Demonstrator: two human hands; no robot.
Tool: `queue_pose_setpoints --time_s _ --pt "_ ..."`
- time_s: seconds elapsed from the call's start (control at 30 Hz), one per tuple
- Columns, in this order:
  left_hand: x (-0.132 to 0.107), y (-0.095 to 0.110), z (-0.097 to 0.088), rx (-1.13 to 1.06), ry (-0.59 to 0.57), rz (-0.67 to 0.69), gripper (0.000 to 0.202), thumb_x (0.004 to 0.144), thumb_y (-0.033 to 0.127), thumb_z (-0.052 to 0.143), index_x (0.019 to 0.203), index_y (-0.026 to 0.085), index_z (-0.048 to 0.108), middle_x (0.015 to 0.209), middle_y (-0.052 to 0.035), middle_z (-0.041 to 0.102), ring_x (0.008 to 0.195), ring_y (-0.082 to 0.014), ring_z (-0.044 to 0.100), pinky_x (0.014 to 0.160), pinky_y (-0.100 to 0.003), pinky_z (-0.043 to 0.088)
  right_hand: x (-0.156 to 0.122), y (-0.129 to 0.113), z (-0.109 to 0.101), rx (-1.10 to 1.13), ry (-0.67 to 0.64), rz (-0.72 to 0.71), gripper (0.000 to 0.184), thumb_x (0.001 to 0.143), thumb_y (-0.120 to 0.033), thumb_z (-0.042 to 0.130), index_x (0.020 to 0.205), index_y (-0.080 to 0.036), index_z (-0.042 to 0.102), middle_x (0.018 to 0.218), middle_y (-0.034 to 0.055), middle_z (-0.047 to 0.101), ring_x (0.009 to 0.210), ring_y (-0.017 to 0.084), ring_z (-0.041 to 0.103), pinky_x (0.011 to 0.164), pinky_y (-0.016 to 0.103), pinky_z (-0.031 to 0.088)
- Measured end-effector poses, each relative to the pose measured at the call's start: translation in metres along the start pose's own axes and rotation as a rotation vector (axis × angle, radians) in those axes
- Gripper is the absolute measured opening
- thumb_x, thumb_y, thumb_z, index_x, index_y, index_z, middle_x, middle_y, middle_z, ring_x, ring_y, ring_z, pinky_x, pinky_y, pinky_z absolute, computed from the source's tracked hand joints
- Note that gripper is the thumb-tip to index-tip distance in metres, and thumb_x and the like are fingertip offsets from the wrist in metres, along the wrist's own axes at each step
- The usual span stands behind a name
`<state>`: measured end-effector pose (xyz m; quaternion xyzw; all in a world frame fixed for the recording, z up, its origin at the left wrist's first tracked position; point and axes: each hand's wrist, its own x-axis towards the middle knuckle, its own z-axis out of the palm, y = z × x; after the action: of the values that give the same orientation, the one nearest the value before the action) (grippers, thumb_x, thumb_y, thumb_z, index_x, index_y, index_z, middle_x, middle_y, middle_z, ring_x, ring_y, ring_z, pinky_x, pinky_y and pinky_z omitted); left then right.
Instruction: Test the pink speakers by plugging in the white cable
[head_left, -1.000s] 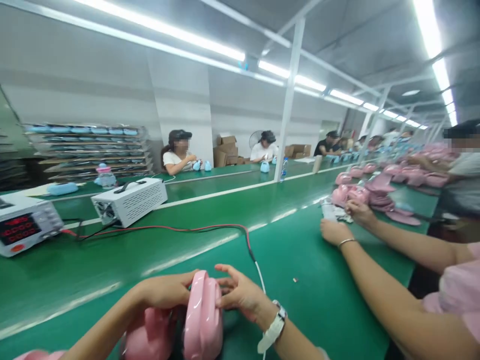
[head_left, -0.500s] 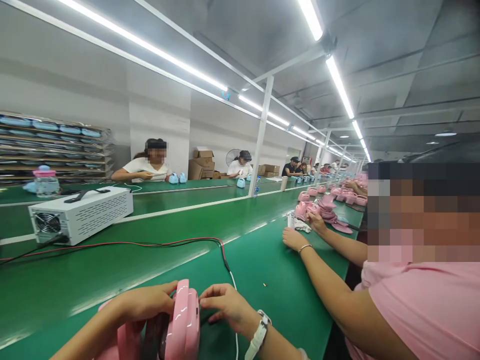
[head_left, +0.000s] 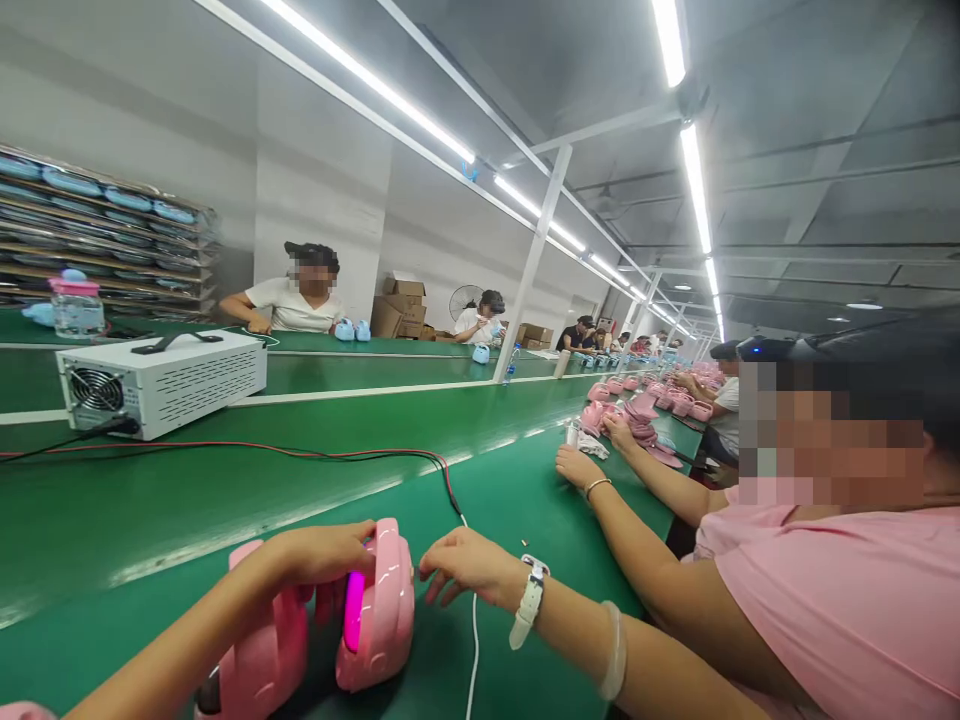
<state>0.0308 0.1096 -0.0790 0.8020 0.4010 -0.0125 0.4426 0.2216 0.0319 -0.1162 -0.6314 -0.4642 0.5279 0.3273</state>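
Note:
My left hand point(head_left: 330, 555) is closed over the top of a glossy pink rounded appliance point(head_left: 386, 610), its fingers hooked behind the raised handle band. A panel on the appliance's left side glows magenta point(head_left: 353, 612). Just off the right side is my right hand point(head_left: 465, 565), fingers loosely bent and apart, the tips close to a small pale spot on the shell. Nothing shows clearly between them. A second pink appliance point(head_left: 274, 640) stands to the left, partly behind my left forearm. The white cable point(head_left: 474, 650) passes under my right hand and leaves at the bottom edge.
A white power supply point(head_left: 165, 385) feeds red and black wires point(head_left: 300, 452) across the green table point(head_left: 247, 500). A tiny object point(head_left: 525, 542) lies beyond my right wrist. On the right, a co-worker's hands point(head_left: 581, 465) work by pink parts point(head_left: 641, 415). A post point(head_left: 534, 260) rises from the bench.
The appliance's side panel was dark and now glows magenta. The appliance has turned slightly, showing more of that panel. My right fingertips have drawn slightly back from its side. The view has shifted.

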Motion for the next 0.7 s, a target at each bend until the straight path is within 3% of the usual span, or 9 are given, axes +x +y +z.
queue_pose_setpoints --time_s 0.1,0.2,0.27,0.33,0.4,0.47,0.57,0.63,0.7 --pt "-0.004 0.004 0.0 0.023 -0.123 -0.046 0.095 0.047 0.037 0.038 0.135 0.002 0.029 0.053 -0.0081 0.063 0.049 -0.0321 0.06 0.041 -0.025 0.022 -0.005 0.012 -0.034 -0.099 0.171 -0.024 0.013 0.079 -0.016 0.056 0.068 -0.012 0.062 0.065 -0.0024 0.057 0.056 0.007 0.054 0.049 0.018 0.036" --pt "-0.002 0.004 -0.001 0.055 -0.127 -0.04 0.089 0.051 0.039 0.038 0.133 0.006 0.031 0.059 -0.0096 0.065 0.054 -0.0317 0.062 0.042 -0.025 0.022 -0.01 0.034 -0.076 -0.262 0.367 0.017 0.019 0.081 -0.01 0.062 0.062 -0.011 0.059 0.051 -0.0066 0.046 0.048 0.005 0.042 0.046 0.017 0.029" --pt "0.001 0.004 -0.001 0.079 -0.13 -0.036 0.09 0.052 0.042 0.038 0.134 0.005 0.03 0.062 -0.0104 0.066 0.055 -0.0322 0.062 0.043 -0.025 0.024 -0.015 0.05 -0.097 -0.341 0.426 0.074 0.024 0.082 -0.011 0.065 0.06 -0.011 0.055 0.05 -0.0083 0.043 0.044 0.005 0.037 0.045 0.017 0.03" --pt "0.0 0.007 -0.001 0.119 -0.095 0.004 0.083 0.053 0.046 0.038 0.126 0.006 0.042 0.066 -0.0127 0.067 0.057 -0.0343 0.062 0.043 -0.027 0.028 -0.019 0.062 -0.107 -0.38 0.434 0.099 0.025 0.083 -0.015 0.066 0.061 -0.011 0.055 0.051 -0.0087 0.044 0.043 0.005 0.037 0.046 0.017 0.033" --pt "-0.007 0.013 -0.004 0.158 -0.01 0.06 0.07 0.052 0.05 0.041 0.107 0.01 0.058 0.076 -0.0168 0.069 0.069 -0.0386 0.063 0.049 -0.034 0.039 -0.022 0.068 -0.107 -0.383 0.437 0.06 0.026 0.08 -0.019 0.068 0.058 -0.012 0.055 0.048 -0.0079 0.044 0.043 0.006 0.037 0.047 0.019 0.033" --pt "-0.02 0.018 -0.011 0.172 0.112 0.065 0.058 0.05 0.052 0.051 0.091 0.013 0.065 0.096 -0.0199 0.068 0.096 -0.0434 0.059 0.075 -0.043 0.046 -0.024 0.065 -0.1 -0.348 0.434 -0.044 0.027 0.073 -0.026 0.071 0.055 -0.013 0.055 0.047 -0.0059 0.046 0.046 0.008 0.039 0.049 0.022 0.033" --pt "-0.047 0.018 -0.023 0.109 0.352 0.054 0.059 0.059 0.057 0.059 0.102 0.018 0.065 0.123 -0.0133 0.06 0.119 -0.0368 0.048 0.102 -0.042 0.033 -0.025 0.047 -0.079 -0.226 0.386 -0.256 0.031 0.067 -0.044 0.069 0.068 -0.015 0.06 0.062 -0.001 0.056 0.061 0.013 0.05 0.058 0.026 0.04" --pt "-0.064 0.011 -0.021 -0.049 0.598 0.034 0.055 0.068 0.05 0.06 0.114 0.019 0.061 0.131 -0.0092 0.055 0.124 -0.0294 0.044 0.107 -0.036 0.028 -0.027 0.028 -0.056 -0.12 0.327 -0.399 0.038 0.066 -0.052 0.067 0.079 -0.017 0.062 0.075 0.0012 0.061 0.072 0.015 0.055 0.068 0.027 0.044" --pt "-0.073 0.0 -0.01 -0.211 0.828 -0.043 0.058 0.073 0.043 0.059 0.123 0.015 0.054 0.135 -0.0135 0.05 0.128 -0.0283 0.041 0.107 -0.037 0.027 -0.029 0.005 -0.03 -0.011 0.239 -0.545 0.037 0.069 -0.051 0.067 0.083 -0.018 0.062 0.082 0.0027 0.063 0.077 0.016 0.057 0.074 0.029 0.046"
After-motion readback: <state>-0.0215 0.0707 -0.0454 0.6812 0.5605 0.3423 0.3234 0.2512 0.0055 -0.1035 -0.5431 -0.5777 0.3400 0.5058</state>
